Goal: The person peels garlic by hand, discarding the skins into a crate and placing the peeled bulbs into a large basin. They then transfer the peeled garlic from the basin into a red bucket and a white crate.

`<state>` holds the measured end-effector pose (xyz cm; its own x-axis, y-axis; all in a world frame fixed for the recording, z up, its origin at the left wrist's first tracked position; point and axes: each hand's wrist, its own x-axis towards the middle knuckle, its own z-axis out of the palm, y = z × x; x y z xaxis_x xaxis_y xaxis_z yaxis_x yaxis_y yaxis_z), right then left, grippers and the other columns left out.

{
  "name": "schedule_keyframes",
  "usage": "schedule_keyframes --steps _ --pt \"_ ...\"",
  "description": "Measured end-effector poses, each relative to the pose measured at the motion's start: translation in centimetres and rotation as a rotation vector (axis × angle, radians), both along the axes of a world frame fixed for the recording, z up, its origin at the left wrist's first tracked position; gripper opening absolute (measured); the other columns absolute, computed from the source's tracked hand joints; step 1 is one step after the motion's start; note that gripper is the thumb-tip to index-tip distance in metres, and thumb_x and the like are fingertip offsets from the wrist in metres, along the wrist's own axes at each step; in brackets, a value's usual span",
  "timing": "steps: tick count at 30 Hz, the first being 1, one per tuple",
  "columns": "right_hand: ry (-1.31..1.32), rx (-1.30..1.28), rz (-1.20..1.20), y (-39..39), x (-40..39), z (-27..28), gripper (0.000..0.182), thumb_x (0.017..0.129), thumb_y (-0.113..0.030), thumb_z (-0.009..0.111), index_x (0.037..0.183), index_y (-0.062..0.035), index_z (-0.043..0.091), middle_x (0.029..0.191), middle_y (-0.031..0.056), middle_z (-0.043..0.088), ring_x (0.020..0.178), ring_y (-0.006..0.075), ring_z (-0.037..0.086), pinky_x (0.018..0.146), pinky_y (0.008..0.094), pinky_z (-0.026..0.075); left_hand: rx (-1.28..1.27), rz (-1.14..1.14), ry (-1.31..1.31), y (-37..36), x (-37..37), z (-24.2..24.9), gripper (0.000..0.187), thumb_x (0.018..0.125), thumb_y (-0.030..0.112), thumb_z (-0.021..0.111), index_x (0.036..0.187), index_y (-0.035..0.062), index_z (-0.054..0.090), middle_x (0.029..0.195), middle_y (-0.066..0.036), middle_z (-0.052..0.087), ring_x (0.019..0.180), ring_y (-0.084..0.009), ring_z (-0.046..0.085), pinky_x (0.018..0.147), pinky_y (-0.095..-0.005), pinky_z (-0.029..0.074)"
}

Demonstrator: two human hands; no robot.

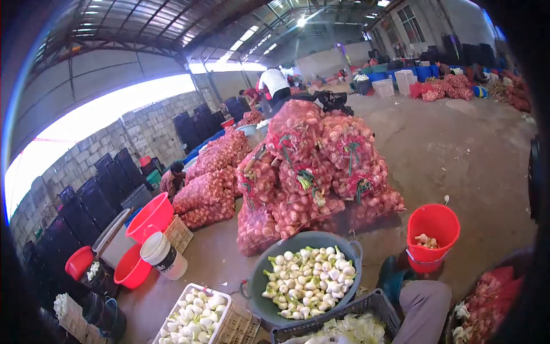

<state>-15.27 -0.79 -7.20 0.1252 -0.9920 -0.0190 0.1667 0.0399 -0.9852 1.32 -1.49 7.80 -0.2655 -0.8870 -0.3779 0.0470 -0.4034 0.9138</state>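
Neither my left hand nor my right hand is in view. A round grey-green tub (264, 265) of white bulbs with short green stems stands low in the middle. To its left is a white crate (228, 304) heaped with white bulbs. A black crate (385, 304) of pale peelings sits at the bottom edge, beside a leg in grey trousers (424, 304). Right of the tub, a red bucket (433, 223) holds a few bulbs at its bottom. Behind the tub, red net sacks (303, 172) full of bulbs are piled up.
More net sacks (209, 198) lie left of the pile. Red basins (152, 218) and a white bucket (163, 255) stand at left. A crouching person (172, 179) is beyond them; a person in white (274, 80) bends behind the pile. Red netting (492, 298) is at lower right.
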Motion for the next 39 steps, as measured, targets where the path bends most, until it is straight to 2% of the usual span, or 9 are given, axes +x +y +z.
schedule_keyframes --steps 3,6,11,13,14,20,25,27,39 --pt "-0.593 0.439 0.001 0.5 -1.1 2.9 0.035 0.093 -0.022 0.058 0.119 0.0015 0.059 0.105 0.0122 0.067 0.1 0.0241 0.062 0.084 0.0368 0.049 -0.259 0.213 -0.206 0.4 0.3 -6.2 0.029 0.093 0.012 0.06 0.119 -0.0003 0.061 0.117 -0.009 0.064 0.105 -0.0152 0.059 0.093 -0.0291 0.044" --pt "0.527 0.063 -0.211 -0.1 -0.8 5.6 0.027 0.095 -0.022 0.054 0.112 -0.0031 0.065 0.091 0.0145 0.069 0.085 0.0274 0.065 0.074 0.0365 0.05 -0.321 0.32 -0.182 2.0 -2.5 -6.7 0.032 0.095 0.016 0.058 0.122 -0.0005 0.058 0.112 -0.008 0.064 0.101 -0.0142 0.059 0.09 -0.0277 0.045" --pt "0.421 -0.346 -0.347 -0.4 2.3 2.8 0.027 0.096 -0.023 0.055 0.102 -0.0012 0.068 0.081 0.0143 0.066 0.072 0.0309 0.062 0.064 0.0396 0.047 -0.171 0.431 -0.086 1.8 -4.2 -10.2 0.029 0.096 0.019 0.055 0.116 -0.0012 0.059 0.083 -0.002 0.059 0.069 -0.0095 0.048 0.062 -0.0266 0.042" --pt "0.512 -0.064 -0.112 -0.8 1.0 3.5 0.029 0.09 -0.027 0.059 0.097 0.0009 0.066 0.085 0.0229 0.066 0.081 0.0389 0.063 0.074 0.0474 0.049 -0.112 0.304 -0.134 1.3 -2.1 -10.9 0.03 0.095 0.024 0.056 0.113 0.0007 0.057 0.086 -0.004 0.062 0.07 -0.0096 0.05 0.061 -0.0261 0.04" --pt "0.568 -0.015 -0.191 -0.6 1.0 3.2 0.027 0.09 -0.024 0.058 0.096 0.0012 0.065 0.084 0.0234 0.065 0.081 0.0398 0.062 0.074 0.0474 0.049 0.073 0.423 -0.027 2.0 -1.5 -11.1 0.016 0.089 0.014 0.061 0.086 -0.0022 0.065 0.066 -0.004 0.063 0.053 -0.0115 0.054 0.05 -0.0246 0.043" --pt "0.212 0.235 -0.559 -3.1 -1.7 0.7 0.027 0.091 -0.025 0.058 0.093 0.0013 0.063 0.081 0.0222 0.066 0.08 0.0396 0.064 0.068 0.0446 0.049 0.221 0.4 0.33 2.2 0.0 -5.9 0.049 0.091 0.016 0.062 0.131 -0.0074 0.048 0.106 -0.014 0.064 0.073 -0.0141 0.059 0.064 -0.0258 0.05" --pt "1.043 -0.007 -0.289 -1.5 -4.1 5.0 0.029 0.086 -0.027 0.064 0.107 -0.0069 0.063 0.09 0.0159 0.066 0.082 0.034 0.065 0.071 0.0394 0.051 0.186 0.348 0.474 2.4 0.3 -5.8 0.053 0.092 0.022 0.062 0.135 -0.0039 0.044 0.107 -0.012 0.063 0.077 -0.0125 0.059 0.066 -0.0243 0.05" --pt "0.583 0.094 -0.169 -0.8 -2.2 8.6 0.035 0.081 -0.031 0.07 0.104 -0.0059 0.064 0.093 0.0155 0.066 0.083 0.0324 0.065 0.071 0.0404 0.052 0.182 0.36 0.455 2.1 -0.7 -5.7 0.055 0.092 0.024 0.063 0.135 -0.0036 0.044 0.104 -0.01 0.062 0.075 -0.0113 0.059 0.065 -0.0229 0.049" --pt "0.569 0.055 -0.305 -2.4 0.6 4.2 0.014 0.082 -0.017 0.065 0.088 -0.0038 0.063 0.077 0.0165 0.066 0.07 0.0344 0.065 0.063 0.0412 0.051 0.413 0.371 0.583 1.4 -1.5 -6.7 0.054 0.094 0.031 0.061 0.133 -0.0024 0.046 0.093 -0.002 0.057 0.071 -0.0072 0.052 0.059 -0.0198 0.044"
